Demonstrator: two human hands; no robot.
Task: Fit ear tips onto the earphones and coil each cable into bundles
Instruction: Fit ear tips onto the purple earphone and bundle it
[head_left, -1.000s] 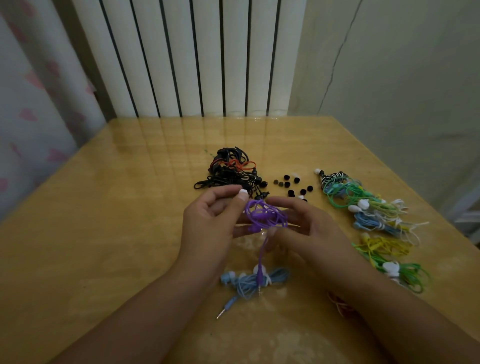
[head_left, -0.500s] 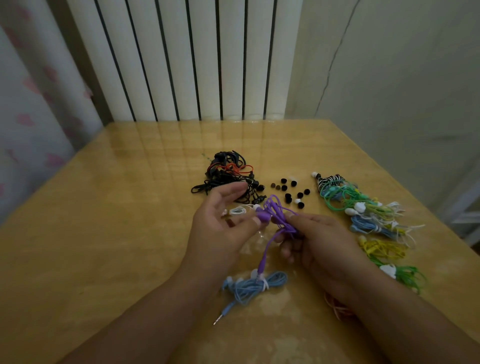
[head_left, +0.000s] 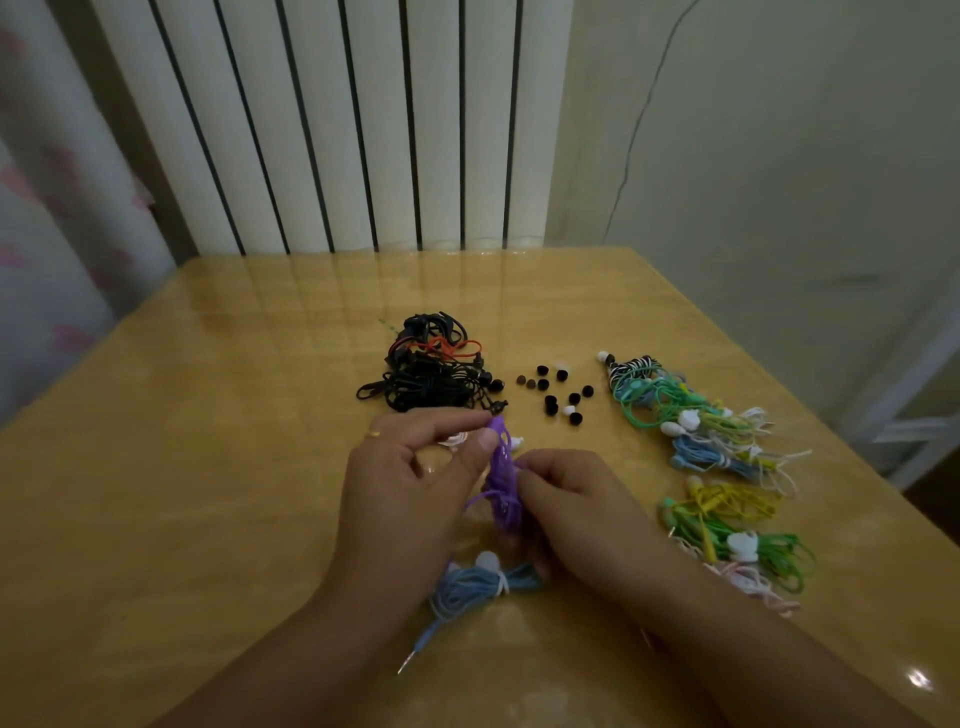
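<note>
Head view: purple earphone cable (head_left: 503, 480), loosely bunched coil.

The cable (head_left: 501, 478) held between the hands was purple. The bundle (head_left: 480, 584) near the wrists was pale blue with a white tie. The far pile (head_left: 426, 374) was black with one orange-red strand. The loose tips (head_left: 558, 392) were black, a few brown or white. On the right, the farthest bundle (head_left: 636, 366) was striped black and white; those nearer were green (head_left: 649, 402), blue (head_left: 701, 452), yellow (head_left: 727, 501), green (head_left: 774, 553) and pink (head_left: 753, 584). The table (head_left: 208, 467) was glossy tan. The radiator (head_left: 337, 119) was white with dark gaps. The curtain (head_left: 47, 218) was pale with pink marks.
</note>
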